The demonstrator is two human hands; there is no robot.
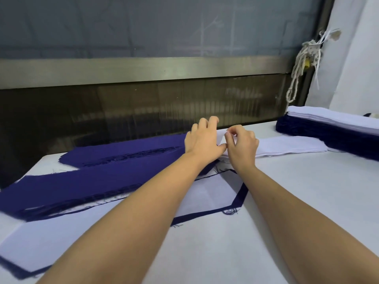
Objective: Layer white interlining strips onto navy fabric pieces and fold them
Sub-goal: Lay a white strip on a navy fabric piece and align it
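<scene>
White tabletop (287,212) carrying cut fabric.
Navy fabric pieces (98,181) piled at left; white interlining strips (287,145) stacked mid-back; a navy piece covered with interlining (207,196) in front; a layered navy-and-white stack (328,130) far right.

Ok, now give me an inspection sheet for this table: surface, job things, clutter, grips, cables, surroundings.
surface: white table cover, smooth.
job's things: navy fabric pieces stacked at left; interlining strips stacked beside them; one layered piece, white on navy, nearest the person; layered stack far right.
clutter: loose navy threads at the layered piece's corner.
grips: left hand rests at the strips' left end, fingers curled, hold unclear; right hand pinches a strip's edge.
cables: nothing seen.
surroundings: glass panel behind the table; knotted rope on the frame; white cloth hanging at right.
</scene>
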